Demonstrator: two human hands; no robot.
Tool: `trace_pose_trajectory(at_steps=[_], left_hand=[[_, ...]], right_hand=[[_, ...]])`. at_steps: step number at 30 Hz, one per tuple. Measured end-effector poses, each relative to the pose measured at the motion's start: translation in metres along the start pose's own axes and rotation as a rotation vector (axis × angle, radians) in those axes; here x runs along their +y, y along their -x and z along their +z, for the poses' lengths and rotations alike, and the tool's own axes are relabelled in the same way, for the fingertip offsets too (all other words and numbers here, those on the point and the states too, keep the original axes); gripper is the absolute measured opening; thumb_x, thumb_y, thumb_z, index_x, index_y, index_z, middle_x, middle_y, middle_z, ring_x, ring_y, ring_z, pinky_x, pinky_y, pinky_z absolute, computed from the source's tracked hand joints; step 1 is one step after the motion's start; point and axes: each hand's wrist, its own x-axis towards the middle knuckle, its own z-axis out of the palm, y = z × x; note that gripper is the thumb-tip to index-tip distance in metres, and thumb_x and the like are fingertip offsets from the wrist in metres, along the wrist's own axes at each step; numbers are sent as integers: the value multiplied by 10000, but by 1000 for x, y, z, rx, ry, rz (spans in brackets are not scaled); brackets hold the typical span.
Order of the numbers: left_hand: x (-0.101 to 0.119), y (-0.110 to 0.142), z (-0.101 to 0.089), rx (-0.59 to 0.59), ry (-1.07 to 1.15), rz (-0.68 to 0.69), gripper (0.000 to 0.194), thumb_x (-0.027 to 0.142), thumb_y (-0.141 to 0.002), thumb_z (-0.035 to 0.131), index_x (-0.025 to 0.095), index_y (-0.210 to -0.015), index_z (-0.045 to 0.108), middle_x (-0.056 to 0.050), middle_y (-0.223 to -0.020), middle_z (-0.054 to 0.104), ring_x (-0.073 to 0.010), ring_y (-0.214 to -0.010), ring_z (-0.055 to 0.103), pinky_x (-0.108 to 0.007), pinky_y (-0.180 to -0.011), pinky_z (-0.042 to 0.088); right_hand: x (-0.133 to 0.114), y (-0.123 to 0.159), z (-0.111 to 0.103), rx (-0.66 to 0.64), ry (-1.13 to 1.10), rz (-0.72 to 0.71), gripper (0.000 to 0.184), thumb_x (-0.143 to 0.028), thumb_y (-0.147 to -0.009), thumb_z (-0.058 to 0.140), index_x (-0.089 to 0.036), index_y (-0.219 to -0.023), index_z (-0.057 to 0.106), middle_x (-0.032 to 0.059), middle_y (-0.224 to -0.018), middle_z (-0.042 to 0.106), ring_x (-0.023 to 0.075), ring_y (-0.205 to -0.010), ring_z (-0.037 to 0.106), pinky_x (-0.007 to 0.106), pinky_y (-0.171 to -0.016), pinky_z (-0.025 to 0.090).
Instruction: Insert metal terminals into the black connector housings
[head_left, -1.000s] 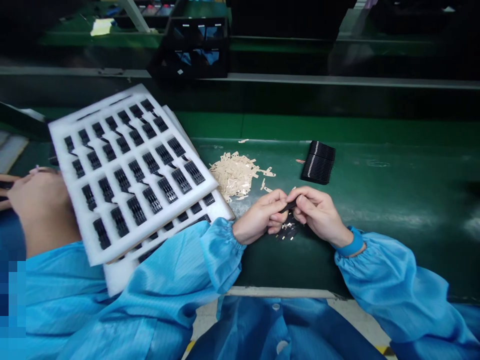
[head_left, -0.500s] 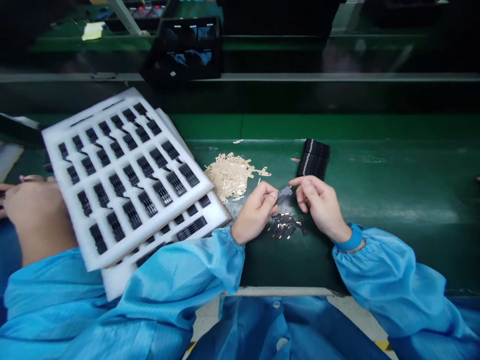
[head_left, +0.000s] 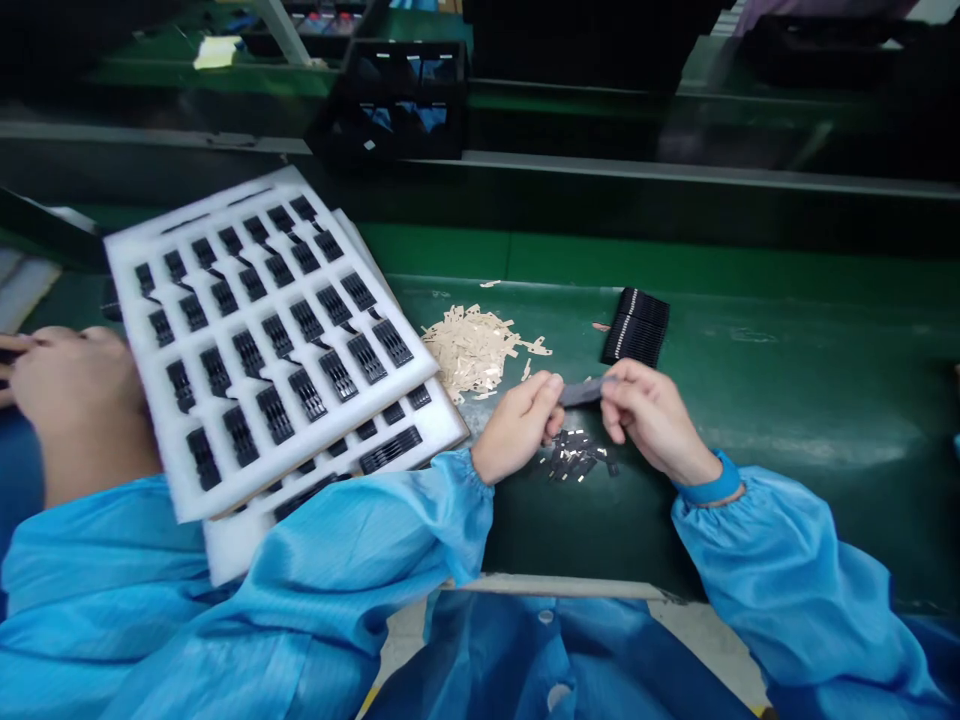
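Above the green workbench [head_left: 750, 420], back from its near edge, we see a small, flat, dark grey strip-like part [head_left: 581, 392] held between both hands. The left hand [head_left: 517, 425] pinches its left end between thumb and forefinger, the other fingers curled. The right hand [head_left: 652, 415] has its fingertips drawn together at the right end; whether they grip or merely touch it, we cannot tell.

We judge the part light and fairly stiff, perhaps a little slick, and best taken by its two ends or long edges, without bending.

Just below, nearer the bench's near edge, we find a scatter of small black pieces with shiny tips [head_left: 577, 455]. Farther back, to the right, sits a ribbed black block of close-packed parts [head_left: 636, 325]. To the left, a heap of thin beige pieces [head_left: 469, 350] lies beside the right corner of a white foam tray [head_left: 187, 505].
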Motion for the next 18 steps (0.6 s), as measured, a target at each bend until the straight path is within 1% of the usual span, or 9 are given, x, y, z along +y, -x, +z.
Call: trace_pose_trajectory(at_steps=[2, 3, 4, 7, 9, 12, 14, 15, 18], left_hand=[[0, -2, 0, 29, 53, -13, 455, 529, -1033, 329, 168, -913, 578, 56, -583, 466, -88, -508, 456, -224, -538, 436], [0, -2, 0, 32, 65, -15, 457, 527, -1033, 333, 165, -914, 585, 54, -586, 467, -88, -507, 457, -224, -533, 437], [0, -3, 0, 24, 65, -14, 450, 523, -1032, 345, 164, -916, 590, 53, -590, 471, -87, -508, 460, -223, -532, 438], [-1, -3, 0, -10, 48, -1, 418, 502, -1029, 378, 163, -921, 598, 54, -592, 481, -86, -514, 471, -221, -540, 444], [-2, -2, 0, -20, 48, 6, 403, 489, -1030, 385, 165, -925, 600, 54, -591, 482, -87, -517, 469, -219, -538, 445], [-2, -2, 0, -24, 52, 1, 393, 479, -1030, 388, 166, -915, 598, 55, -586, 482, -85, -517, 459, -213, -532, 438], [-1, -3, 0, -23, 55, -6, 384, 469, -1030, 392, 167, -908, 596, 55, -586, 479, -84, -520, 456, -209, -533, 438], [-1, -3, 0, -21, 58, -12, 380, 464, -1030, 392, 168, -907, 596, 55, -585, 475, -85, -520, 455, -209, -533, 439], [-2, -3, 0, -17, 63, -30, 377, 461, -1030, 392, 170, -909, 597, 53, -591, 473, -85, -521, 455, -210, -530, 444]], right_hand=[[-2, -3, -3, 155, -130, -96, 197, -400, -898, 665, -218, -964, 629, -45, -646, 661, 78, -406, 519, 212, -412, 385], [-3, -4, -2, 189, -142, -112, 251, -434, -910, 644, -219, -1040, 645, -29, -704, 687, 81, -419, 535, 219, -412, 396], [-2, -4, -1, 177, -103, -96, 314, -465, -919, 629, -213, -1103, 655, -12, -737, 701, 85, -422, 541, 225, -402, 394], [3, -1, 5, 74, 177, -52, 357, -486, -909, 653, -172, -1075, 694, -3, -665, 670, 85, -406, 511, 229, -397, 371], [7, 0, 6, 78, 351, -105, 327, -477, -910, 658, -163, -988, 706, -11, -622, 636, 83, -416, 486, 235, -421, 373], [7, -2, -3, 279, 583, -275, 260, -431, -927, 635, -179, -931, 700, -9, -643, 619, 106, -493, 501, 260, -497, 407], [4, -6, -15, 440, 809, -406, 171, -358, -914, 649, -192, -916, 690, -5, -690, 613, 129, -577, 529, 283, -582, 439], [2, -8, -22, 480, 935, -455, 129, -322, -896, 663, -195, -907, 681, -5, -707, 599, 138, -608, 534, 295, -619, 447], [-1, -14, -37, 434, 1199, -513, 90, -280, -857, 688, -200, -880, 655, 9, -769, 570, 175, -708, 565, 318, -679, 454]])
